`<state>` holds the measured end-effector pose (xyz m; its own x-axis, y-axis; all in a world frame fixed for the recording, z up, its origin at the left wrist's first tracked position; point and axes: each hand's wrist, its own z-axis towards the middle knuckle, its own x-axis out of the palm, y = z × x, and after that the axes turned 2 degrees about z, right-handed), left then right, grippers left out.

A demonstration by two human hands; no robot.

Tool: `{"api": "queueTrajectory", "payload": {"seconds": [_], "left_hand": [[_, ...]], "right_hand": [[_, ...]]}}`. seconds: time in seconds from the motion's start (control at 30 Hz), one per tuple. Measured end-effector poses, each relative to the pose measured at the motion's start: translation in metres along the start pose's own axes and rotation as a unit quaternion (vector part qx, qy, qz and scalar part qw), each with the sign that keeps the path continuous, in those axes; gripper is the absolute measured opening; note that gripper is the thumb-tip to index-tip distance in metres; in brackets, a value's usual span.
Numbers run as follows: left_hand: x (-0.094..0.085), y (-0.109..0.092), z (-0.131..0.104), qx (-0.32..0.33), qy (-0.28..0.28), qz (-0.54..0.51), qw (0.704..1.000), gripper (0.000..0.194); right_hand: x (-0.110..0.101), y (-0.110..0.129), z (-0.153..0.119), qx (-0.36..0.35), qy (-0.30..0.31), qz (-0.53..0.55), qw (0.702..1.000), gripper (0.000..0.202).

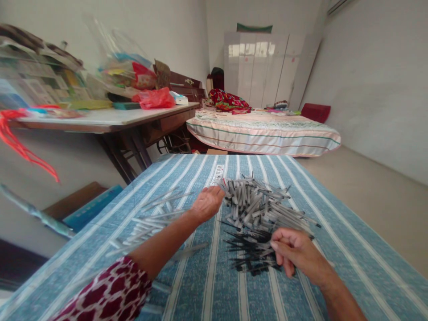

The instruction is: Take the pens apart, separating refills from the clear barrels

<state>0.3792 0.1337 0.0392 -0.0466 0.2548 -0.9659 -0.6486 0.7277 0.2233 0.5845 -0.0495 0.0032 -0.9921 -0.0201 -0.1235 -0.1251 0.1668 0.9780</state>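
Note:
My left hand [207,203] reaches to the left edge of a heap of pale grey pen barrels [250,203], some with dark tips. Its fingers are bent and drawn together at the heap, and what lies between the fingertips is hidden. Beside a pile of thin black pen parts [250,249], my right hand [294,249] has thumb and forefinger pressed together, the other fingers curled. Whatever it may pinch is too small to make out. Loose whitish pens [143,229] lie scattered to the left, partly behind my left forearm.
A blue striped cloth [207,285] covers the table. At the left, a side desk [117,118] holds bags, boxes and a red plastic bag [155,99]. Beyond the table stand a bed [267,131] and a white wardrobe [261,67]. A blue box [93,207] sits low at left.

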Motion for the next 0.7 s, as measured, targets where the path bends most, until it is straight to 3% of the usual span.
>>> {"api": "queueTrajectory", "payload": {"seconds": [0.17,0.27,0.47,0.7], "left_hand": [[-0.016,-0.057,-0.055,0.093,-0.028,-0.045,0.994,0.018],[-0.017,-0.081,-0.084,0.111,-0.045,-0.096,0.988,0.017],[-0.006,-0.089,-0.113,0.105,-0.048,-0.106,0.988,0.017],[-0.004,-0.090,-0.119,0.099,-0.038,-0.141,0.984,0.018]], "right_hand": [[0.018,0.008,-0.001,-0.046,-0.022,-0.010,0.999,0.034],[0.026,0.006,-0.002,-0.065,-0.012,-0.034,0.997,0.042],[0.034,-0.004,0.000,-0.060,0.034,-0.033,0.997,0.047],[0.040,-0.006,0.001,-0.026,0.047,0.020,0.998,0.048]]}}
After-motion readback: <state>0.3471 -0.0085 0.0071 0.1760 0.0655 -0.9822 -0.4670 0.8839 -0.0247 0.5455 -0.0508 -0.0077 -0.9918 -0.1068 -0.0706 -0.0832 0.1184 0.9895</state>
